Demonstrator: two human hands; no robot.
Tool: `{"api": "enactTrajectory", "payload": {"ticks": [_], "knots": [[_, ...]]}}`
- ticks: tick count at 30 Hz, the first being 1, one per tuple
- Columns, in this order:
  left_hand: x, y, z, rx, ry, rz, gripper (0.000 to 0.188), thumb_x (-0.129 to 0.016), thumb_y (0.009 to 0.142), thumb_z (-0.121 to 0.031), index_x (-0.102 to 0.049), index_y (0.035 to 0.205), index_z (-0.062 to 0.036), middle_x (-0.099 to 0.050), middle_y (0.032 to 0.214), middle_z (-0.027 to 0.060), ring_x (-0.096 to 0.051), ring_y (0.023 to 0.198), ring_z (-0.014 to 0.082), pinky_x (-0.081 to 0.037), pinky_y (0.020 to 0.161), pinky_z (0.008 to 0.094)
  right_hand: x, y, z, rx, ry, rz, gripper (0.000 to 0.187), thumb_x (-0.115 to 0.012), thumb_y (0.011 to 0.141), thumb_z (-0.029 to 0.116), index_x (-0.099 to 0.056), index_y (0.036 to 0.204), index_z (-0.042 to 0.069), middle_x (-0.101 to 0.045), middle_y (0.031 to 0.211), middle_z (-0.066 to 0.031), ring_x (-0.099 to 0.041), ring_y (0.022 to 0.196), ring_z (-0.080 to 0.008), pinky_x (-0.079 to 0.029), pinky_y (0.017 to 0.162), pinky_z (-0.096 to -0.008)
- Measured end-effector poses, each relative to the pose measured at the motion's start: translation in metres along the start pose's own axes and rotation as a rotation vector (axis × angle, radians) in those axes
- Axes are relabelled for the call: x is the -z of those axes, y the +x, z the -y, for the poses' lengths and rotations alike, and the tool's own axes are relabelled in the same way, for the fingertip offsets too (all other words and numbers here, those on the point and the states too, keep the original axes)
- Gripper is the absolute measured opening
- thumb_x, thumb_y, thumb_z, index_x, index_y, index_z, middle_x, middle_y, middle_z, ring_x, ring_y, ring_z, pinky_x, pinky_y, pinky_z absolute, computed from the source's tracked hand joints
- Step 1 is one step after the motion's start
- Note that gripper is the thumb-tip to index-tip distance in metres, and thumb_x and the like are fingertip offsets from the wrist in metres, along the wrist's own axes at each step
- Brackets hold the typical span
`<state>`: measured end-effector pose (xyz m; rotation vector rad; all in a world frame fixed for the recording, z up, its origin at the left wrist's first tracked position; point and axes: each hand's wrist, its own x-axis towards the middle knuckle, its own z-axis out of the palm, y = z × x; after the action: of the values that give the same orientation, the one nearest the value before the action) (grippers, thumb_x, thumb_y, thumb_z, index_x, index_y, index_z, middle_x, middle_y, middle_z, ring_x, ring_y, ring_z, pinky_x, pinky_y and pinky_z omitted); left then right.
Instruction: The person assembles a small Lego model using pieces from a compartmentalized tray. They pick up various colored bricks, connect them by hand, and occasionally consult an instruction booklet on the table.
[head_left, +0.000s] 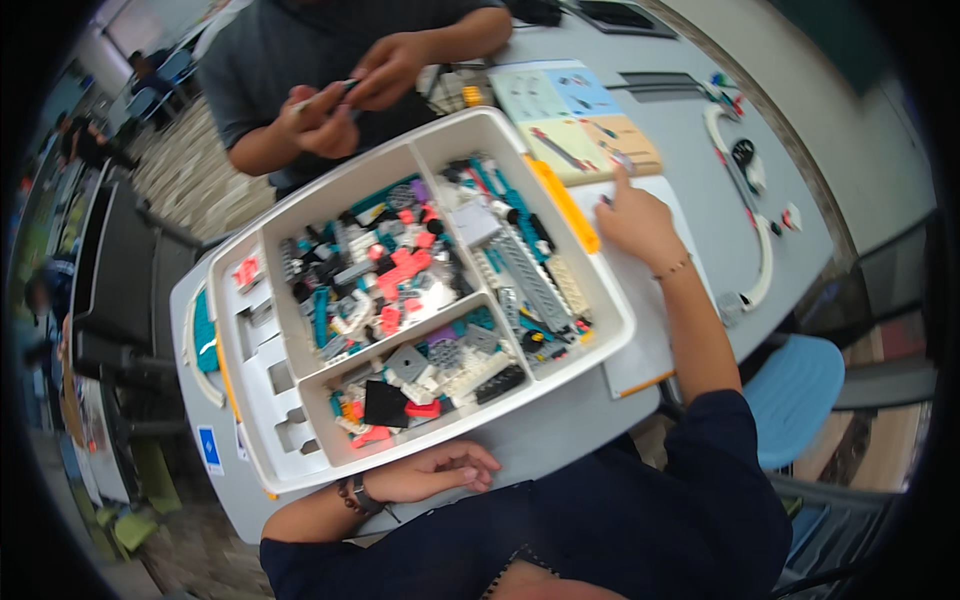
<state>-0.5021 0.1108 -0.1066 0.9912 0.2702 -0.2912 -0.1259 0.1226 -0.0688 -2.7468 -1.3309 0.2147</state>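
Note:
A large white sorting tray (pixel 452 325), split into compartments, holds many building-brick pieces in white, teal, black, grey and coral. My left hand (pixel 435 473) rests by its near edge, fingers loosely bent and apart, with nothing in them. To the right of the tray, my right hand (pixel 638 222) reaches over an open instruction booklet (pixel 600 120) with coloured pictures. Its index finger is stretched toward the page's lower part. A small dark spot shows by its thumb; whether that is a loose piece I cannot make out.
Across the table, a co-worker's hands (pixel 345 105) hold a small slim part. White curved track-like pieces (pixel 765 265) and small parts lie at the right. A yellow-orange strip (pixel 562 205) lies along the tray's right rim. A blue chair (pixel 795 400) stands at the right.

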Motion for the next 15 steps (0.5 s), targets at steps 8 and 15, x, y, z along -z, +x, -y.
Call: {"api": "enactTrajectory", "payload": {"ticks": [8, 15], "knots": [[0.001, 0.004, -0.012, 0.019, 0.091, 0.013, 0.026, -0.041, 0.091, -0.015, -0.046, 0.113, -0.0004, -0.053, 0.098, 0.0080, -0.053, 0.094, 0.0139, -0.041, 0.085, 0.0276, 0.003, 0.000, -0.002, -0.038, 0.041, 0.044, 0.070, -0.045, 0.072, 0.026, -0.023, 0.127, -0.011, -0.063, 0.082, -0.0148, -0.061, 0.075, -0.0261, -0.047, 0.064, -0.0368], [0.002, 0.006, -0.011, 0.008, 0.098, -0.002, 0.027, -0.042, 0.091, -0.017, -0.046, 0.112, 0.0001, -0.053, 0.096, 0.0081, -0.053, 0.093, 0.0150, -0.041, 0.084, 0.0286, 0.003, 0.015, -0.009, -0.025, 0.059, 0.072, 0.067, -0.045, 0.071, 0.024, -0.026, 0.125, -0.012, -0.062, 0.085, -0.0169, -0.061, 0.079, -0.0279, -0.047, 0.068, -0.0368]]}}
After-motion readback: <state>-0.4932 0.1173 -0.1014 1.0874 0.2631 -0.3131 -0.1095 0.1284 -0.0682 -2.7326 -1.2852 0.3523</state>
